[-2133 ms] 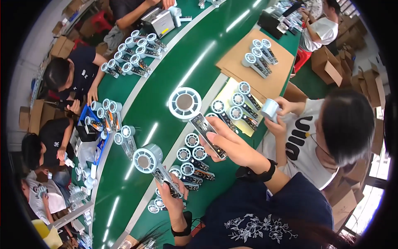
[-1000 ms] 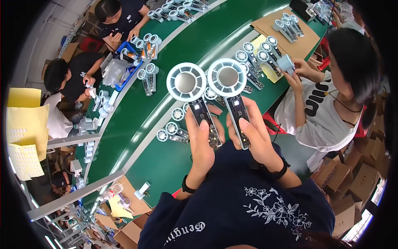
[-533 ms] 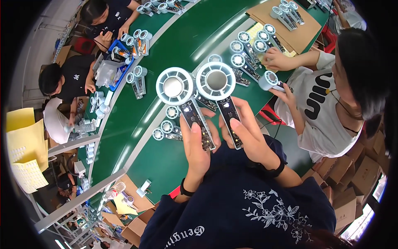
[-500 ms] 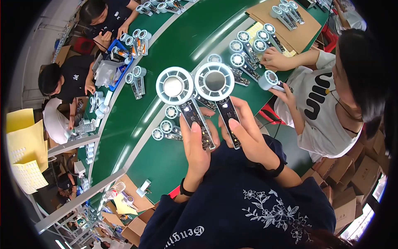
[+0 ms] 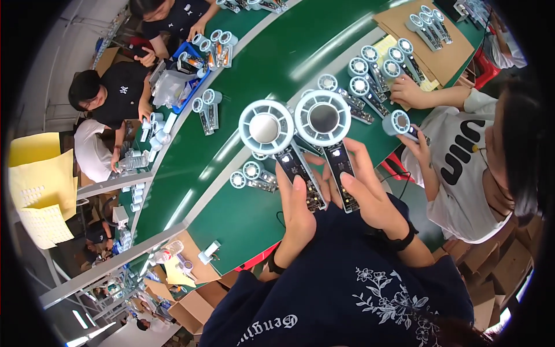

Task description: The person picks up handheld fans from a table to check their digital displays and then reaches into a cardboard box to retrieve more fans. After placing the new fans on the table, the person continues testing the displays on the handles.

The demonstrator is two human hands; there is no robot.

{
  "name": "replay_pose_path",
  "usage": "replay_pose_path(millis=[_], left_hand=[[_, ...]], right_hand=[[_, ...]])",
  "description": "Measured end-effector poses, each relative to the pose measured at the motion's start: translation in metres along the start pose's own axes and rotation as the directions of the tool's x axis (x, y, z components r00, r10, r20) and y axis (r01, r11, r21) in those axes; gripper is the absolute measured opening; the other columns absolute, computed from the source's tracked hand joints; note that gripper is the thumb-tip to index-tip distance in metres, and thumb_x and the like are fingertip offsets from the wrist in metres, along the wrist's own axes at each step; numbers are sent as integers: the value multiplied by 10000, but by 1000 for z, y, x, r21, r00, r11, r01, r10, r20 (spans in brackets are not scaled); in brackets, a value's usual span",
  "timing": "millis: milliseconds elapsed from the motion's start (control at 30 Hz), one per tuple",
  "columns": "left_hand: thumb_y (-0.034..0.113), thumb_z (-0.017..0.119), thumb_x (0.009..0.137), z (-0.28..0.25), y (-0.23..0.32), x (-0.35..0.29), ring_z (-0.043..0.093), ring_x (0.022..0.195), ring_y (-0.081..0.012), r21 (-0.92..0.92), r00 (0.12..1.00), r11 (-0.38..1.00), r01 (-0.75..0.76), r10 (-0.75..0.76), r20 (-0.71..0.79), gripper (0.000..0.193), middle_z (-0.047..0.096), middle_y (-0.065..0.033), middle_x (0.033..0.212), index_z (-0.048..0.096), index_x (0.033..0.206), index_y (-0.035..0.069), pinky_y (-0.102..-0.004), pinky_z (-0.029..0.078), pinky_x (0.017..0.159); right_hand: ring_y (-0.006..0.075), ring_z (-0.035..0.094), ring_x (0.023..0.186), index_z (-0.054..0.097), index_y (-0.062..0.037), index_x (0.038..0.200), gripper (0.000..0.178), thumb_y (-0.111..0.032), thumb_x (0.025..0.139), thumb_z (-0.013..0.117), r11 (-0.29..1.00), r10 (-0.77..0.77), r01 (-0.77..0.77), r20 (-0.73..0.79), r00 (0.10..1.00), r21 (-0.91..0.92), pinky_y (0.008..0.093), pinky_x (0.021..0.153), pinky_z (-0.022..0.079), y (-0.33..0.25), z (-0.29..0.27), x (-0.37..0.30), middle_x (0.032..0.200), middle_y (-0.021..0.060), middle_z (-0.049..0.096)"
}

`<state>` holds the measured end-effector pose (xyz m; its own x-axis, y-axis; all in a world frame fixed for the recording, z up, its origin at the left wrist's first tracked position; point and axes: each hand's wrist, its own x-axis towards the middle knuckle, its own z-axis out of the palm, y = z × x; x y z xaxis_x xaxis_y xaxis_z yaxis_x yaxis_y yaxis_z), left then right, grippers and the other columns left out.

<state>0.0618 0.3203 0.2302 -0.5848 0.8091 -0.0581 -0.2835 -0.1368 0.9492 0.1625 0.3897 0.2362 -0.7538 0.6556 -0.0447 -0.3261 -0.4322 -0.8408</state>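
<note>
Side by side over the green table, I hold two light-blue handheld fans with round, slotted heads and open handles showing dark circuit boards. My left hand (image 5: 299,205) is closed round the handle of the left fan (image 5: 267,128), its thumb lying along the board. The right fan (image 5: 322,118) is gripped the same way by my right hand (image 5: 373,199). The two heads nearly touch, and a small light glows on each board. The left fan's centre disc looks bright, the right one's dark. Partly hidden behind them, more half-open fans (image 5: 252,170) lie on the table.
On my right, a co-worker holds a fan (image 5: 399,122) beside a group of open fans (image 5: 370,69). Cardboard (image 5: 399,20) carries several more. Across the green table (image 5: 260,66), other people work near a blue tray (image 5: 186,103). A small white-blue part (image 5: 209,252) lies near left.
The whole view has shifted, so the table and people appear farther right and a little lower. Both fans stay in my hands, held in much the same pose.
</note>
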Motion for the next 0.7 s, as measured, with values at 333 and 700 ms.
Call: replay_pose_path(millis=[333,700], left_hand=[[339,341,956,-7,-1,1,494,532,-123,34,1000,999,-12,11,10,374,524,-107,808,376,1136,13,-223,379,399],[369,334,940,-3,1,1,489,486,-134,21,999,999,-33,33,16,409,520,-105,732,397,1094,-4,-223,377,384]], right_hand=[[125,482,641,192,0,1334,474,-190,942,381,998,-6,6,6,1000,-68,237,607,402,3,0,3,976,113,484],[126,484,628,201,1,1319,475,-206,933,386,998,21,-19,34,999,-53,246,594,413,-1,-2,4,961,105,479]])
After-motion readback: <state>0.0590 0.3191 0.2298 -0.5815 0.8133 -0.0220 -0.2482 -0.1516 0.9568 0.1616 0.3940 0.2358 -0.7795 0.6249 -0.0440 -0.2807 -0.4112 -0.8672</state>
